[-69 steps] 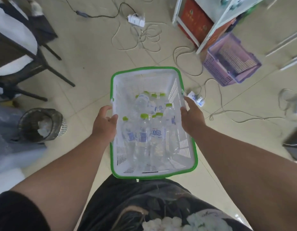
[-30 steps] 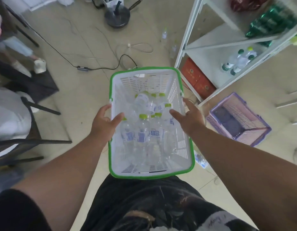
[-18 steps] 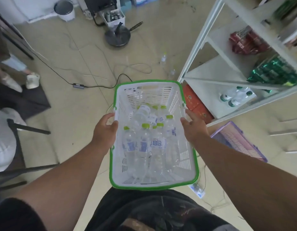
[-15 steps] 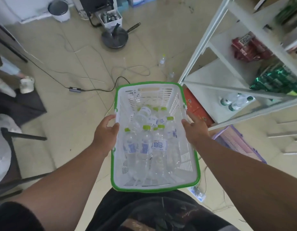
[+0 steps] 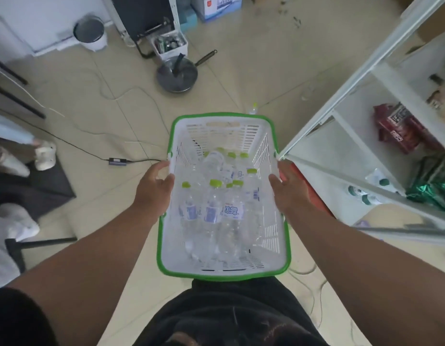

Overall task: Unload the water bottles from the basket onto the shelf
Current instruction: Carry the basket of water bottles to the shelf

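Both forearms reach forward and down, holding the white, green-rimmed basket [image 5: 269, 231] in front of the body. The left hand [image 5: 155, 189] clasps its left rim, thumb hooked inside; the right hand [image 5: 289, 191] grips the right rim, thumb over the edge. The water bottles [image 5: 216, 203] lie inside the basket. The white shelf [image 5: 341, 136] stands just right of it.

We seem to stand in a makeshift storeroom: white metal shelf [image 5: 341, 116] holding red snack packets [image 5: 396, 126], loose cables [image 5: 131, 96] across the tiled floor [image 5: 241, 71].
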